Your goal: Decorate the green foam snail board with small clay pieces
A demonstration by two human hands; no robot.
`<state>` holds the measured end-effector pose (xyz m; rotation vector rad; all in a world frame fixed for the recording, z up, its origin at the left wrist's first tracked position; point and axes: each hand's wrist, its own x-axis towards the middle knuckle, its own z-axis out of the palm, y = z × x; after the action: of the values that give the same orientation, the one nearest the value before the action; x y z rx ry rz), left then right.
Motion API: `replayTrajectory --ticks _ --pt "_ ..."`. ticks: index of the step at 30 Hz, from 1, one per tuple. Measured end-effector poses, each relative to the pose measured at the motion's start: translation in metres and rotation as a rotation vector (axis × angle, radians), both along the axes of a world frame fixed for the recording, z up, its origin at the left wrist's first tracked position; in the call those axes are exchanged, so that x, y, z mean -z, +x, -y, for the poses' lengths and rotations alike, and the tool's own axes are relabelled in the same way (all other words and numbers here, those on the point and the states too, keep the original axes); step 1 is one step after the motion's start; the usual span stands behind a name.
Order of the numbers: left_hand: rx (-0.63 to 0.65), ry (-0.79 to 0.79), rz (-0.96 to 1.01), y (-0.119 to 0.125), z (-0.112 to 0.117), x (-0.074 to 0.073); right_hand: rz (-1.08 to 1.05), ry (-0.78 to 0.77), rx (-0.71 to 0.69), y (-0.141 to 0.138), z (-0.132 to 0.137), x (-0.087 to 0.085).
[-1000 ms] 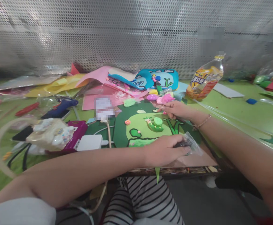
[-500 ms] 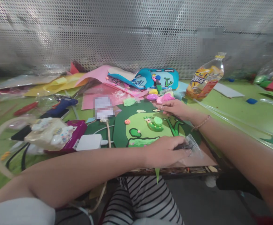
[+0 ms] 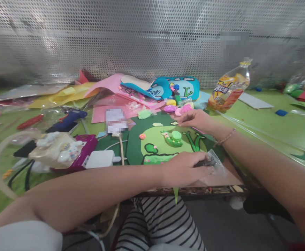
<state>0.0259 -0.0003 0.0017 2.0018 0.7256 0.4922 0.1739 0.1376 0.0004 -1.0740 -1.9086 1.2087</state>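
Note:
A dark green foam sheet [image 3: 136, 148] lies flat at the table's front edge, with a lighter green panel, a raised clay snail [image 3: 173, 138], clay stems and white cloud shapes on it. My right hand [image 3: 196, 121] reaches over its upper right part, fingertips drawn together beside a small white cloud; what they pinch, if anything, is too small to make out. At the lower right corner, my left hand [image 3: 185, 169] has thumb and fingers around a clear plastic bag [image 3: 217, 164] with dark stuff inside. The left forearm crosses the sheet's lower edge.
Behind the sheet lie soft clay lumps [image 3: 185, 108] and a blue decorated picture [image 3: 192, 87]. A cut plastic bottle [image 3: 229, 87] stands at the back right. Left are a white charger [image 3: 100, 159], a magenta box [image 3: 89, 143], cables and a blue glue gun [image 3: 70, 116].
My right hand has shifted very slightly, its fingertips drawn a little closer together near the cloud. My left hand and the bag stay in place.

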Motion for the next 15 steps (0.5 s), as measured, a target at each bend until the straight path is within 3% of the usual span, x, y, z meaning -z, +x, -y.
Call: replayTrajectory --ticks 15 --pt "0.000 -0.006 0.014 0.0001 -0.0005 0.0010 -0.001 -0.047 0.053 -0.0006 0.0029 -0.0017"
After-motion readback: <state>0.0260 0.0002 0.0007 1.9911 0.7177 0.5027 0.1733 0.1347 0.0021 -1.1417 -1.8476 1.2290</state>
